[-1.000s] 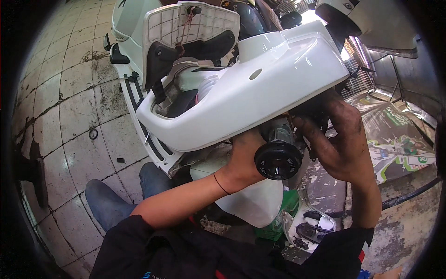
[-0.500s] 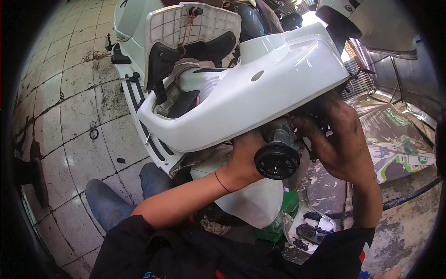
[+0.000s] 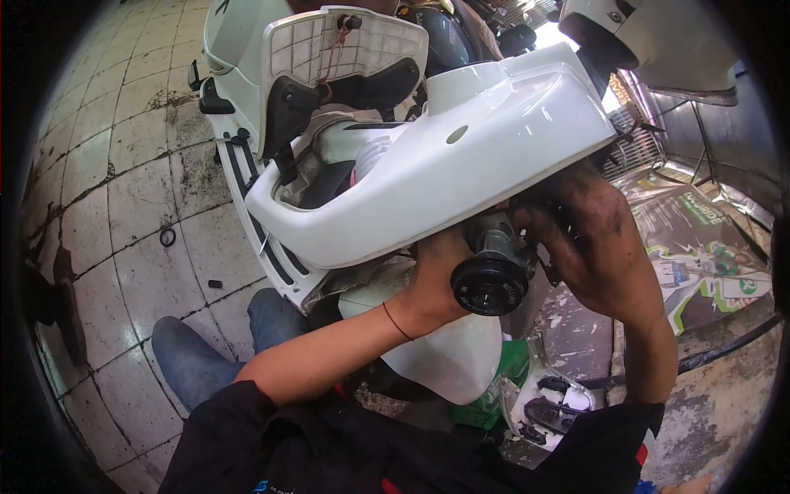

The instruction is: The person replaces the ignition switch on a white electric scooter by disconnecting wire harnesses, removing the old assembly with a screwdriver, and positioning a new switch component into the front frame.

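A glossy white scooter body panel point(image 3: 473, 156) lies across the middle of the view. Below its edge juts a metal ignition lock barrel point(image 3: 499, 239) with a round black face point(image 3: 487, 286). My left hand point(image 3: 436, 288) reaches under the panel just left of the barrel, its fingers hidden behind barrel and panel. My right hand point(image 3: 588, 247), dark with grime, is curled at the right of the barrel among shadowed parts beneath the panel; what its fingers grip is too dark to make out.
A raised white lid point(image 3: 346, 45) stands behind. Tiled floor point(image 3: 140, 222) holds a black ring point(image 3: 168, 237) at left. Below are a white curved panel point(image 3: 440, 358), green material point(image 3: 490, 395) and a detached white part point(image 3: 539, 387). A printed sheet point(image 3: 699, 272) lies at right.
The lock's black face has tilted and moved slightly upward. My right hand has shifted very slightly with it; my left hand stays in nearly the same place.
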The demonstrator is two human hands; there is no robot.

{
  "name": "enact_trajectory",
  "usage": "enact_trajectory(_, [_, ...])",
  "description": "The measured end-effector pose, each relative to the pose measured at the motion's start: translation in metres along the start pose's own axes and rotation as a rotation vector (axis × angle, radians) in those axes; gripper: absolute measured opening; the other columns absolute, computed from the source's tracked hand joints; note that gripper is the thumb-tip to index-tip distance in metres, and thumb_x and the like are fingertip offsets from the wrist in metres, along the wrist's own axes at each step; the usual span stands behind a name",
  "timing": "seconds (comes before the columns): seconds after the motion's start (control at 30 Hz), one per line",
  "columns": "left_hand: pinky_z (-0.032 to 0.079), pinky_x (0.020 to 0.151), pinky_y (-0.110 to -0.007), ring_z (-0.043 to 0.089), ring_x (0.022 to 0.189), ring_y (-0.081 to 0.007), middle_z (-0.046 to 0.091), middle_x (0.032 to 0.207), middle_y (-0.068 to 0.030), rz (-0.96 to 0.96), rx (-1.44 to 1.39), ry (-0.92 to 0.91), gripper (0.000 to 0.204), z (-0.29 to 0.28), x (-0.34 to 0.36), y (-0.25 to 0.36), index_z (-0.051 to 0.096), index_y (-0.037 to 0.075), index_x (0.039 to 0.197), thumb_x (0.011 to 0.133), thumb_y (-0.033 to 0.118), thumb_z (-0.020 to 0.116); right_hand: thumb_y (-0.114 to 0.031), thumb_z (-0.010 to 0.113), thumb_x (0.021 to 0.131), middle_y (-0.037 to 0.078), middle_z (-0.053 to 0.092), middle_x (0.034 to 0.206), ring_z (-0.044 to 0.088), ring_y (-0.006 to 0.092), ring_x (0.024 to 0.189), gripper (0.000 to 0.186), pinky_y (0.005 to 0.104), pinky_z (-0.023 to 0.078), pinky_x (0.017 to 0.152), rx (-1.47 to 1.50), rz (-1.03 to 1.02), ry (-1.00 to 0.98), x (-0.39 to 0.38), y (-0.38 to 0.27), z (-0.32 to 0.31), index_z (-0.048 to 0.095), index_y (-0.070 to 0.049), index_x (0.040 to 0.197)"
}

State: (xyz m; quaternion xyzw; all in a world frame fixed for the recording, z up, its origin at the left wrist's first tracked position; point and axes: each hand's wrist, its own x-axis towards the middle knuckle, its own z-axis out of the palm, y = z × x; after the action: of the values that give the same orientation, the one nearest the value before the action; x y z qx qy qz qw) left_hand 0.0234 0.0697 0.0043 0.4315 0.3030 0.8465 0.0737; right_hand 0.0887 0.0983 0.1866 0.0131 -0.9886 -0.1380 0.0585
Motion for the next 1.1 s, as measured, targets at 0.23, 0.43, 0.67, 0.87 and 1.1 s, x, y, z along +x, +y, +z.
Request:
enact_trajectory(0.23, [0.043,0.089,-0.035,0.054,0.100,-0.0232,0.053,0.106,-0.0130,-0.033,-0.136,0.015,0.061,0.003,0.001,0.002,0.048,-0.001,0.115,0.068,0.023,0.079,-0.002,0.064,0.079,0.016,0.059,0.091,0.061,0.0269,0.077,0.018,0.0336,0.049,0.065,0.131,0.069,-0.009,0.003,-0.006,-0.002,0.061,0.003,0.096])
enact_trajectory(0.43, [0.042,0.090,-0.036,0.054,0.102,-0.0266,0.053,0.108,-0.0150,0.006,-0.072,0.046,0.065,0.002,0.001,-0.003,0.048,-0.001,0.115,0.065,0.025,0.080,-0.003,0.064,0.079,0.013,0.060,0.089,0.062,0.0202,0.073,0.017,0.0296,0.049,0.062,0.219,0.113,-0.012,0.007,-0.006,-0.006,0.062,0.002,0.095])
enact_trajectory(0.67, [0.039,0.094,-0.039,0.052,0.106,-0.0294,0.053,0.110,-0.0167,0.033,0.014,0.008,0.066,-0.003,0.001,-0.003,0.048,0.000,0.118,0.067,0.028,0.078,-0.003,0.064,0.077,0.017,0.063,0.089,0.062,0.0316,0.081,0.018,0.0389,0.049,0.073,0.246,0.169,-0.004,0.005,-0.004,-0.004,0.060,0.003,0.094])
enact_trajectory(0.87, [0.040,0.094,-0.039,0.052,0.107,-0.0310,0.053,0.112,-0.0181,0.046,0.067,-0.010,0.065,-0.003,0.000,-0.005,0.048,-0.001,0.118,0.067,0.028,0.077,0.001,0.063,0.080,0.015,0.061,0.094,0.063,0.0240,0.078,0.026,0.0327,0.050,0.067,0.235,0.107,-0.027,0.004,-0.001,-0.003,0.056,0.003,0.105])
enact_trajectory(1.1, [0.046,0.091,-0.037,0.057,0.103,-0.0266,0.056,0.111,-0.0143,0.046,0.165,-0.070,0.079,-0.007,0.002,0.001,0.046,0.000,0.120,0.061,0.032,0.085,-0.001,0.063,0.080,0.017,0.059,0.098,0.062,0.0291,0.085,0.025,0.0358,0.050,0.071,0.031,0.137,0.009,-0.007,0.003,0.001,0.056,0.003,0.104])
